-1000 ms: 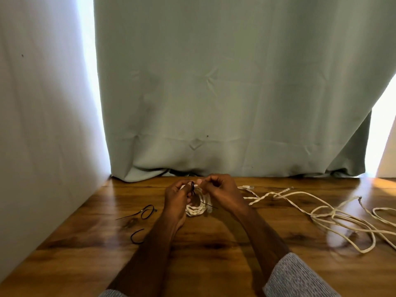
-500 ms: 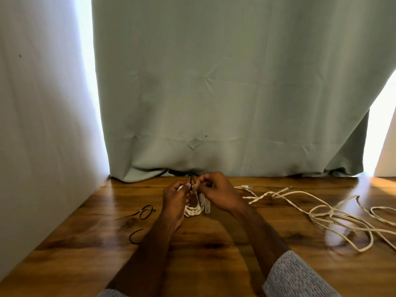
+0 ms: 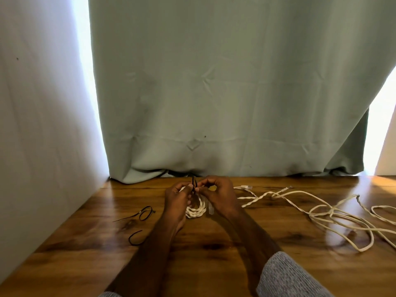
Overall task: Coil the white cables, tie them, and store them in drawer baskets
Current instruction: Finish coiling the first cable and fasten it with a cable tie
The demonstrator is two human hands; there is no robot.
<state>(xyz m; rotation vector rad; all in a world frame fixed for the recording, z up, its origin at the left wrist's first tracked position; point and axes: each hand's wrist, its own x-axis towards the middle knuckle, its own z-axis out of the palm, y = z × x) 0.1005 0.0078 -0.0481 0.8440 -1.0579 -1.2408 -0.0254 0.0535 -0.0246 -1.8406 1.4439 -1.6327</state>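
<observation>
Since the earlier frames, both hands have stayed at the coiled white cable, and the black tie between them now stands nearly upright where before it lay lower against the coil.

I read the left hand as curled, with thumb and forefinger pinching the tie on the coil's left side. My view shows the right hand curled in the same way, pinching the tie from the right, fingertips of the two hands almost touching. Both forearms reach forward from the near edge of the wooden table; a grey sleeve covers the right arm near the frame's bottom edge.

The coil lies on the table directly under the hands, well short of the green curtain behind it. Only its lower arc is visible; the hands hide the rest. I cannot tell how the tie passes around the coil. A pale connector just right of the coil is blurred.

Right of the coil, loose white cables sprawl across the table and run off the frame's right edge. Left of the coil lie two spare black ties, apart from each other.
</observation>
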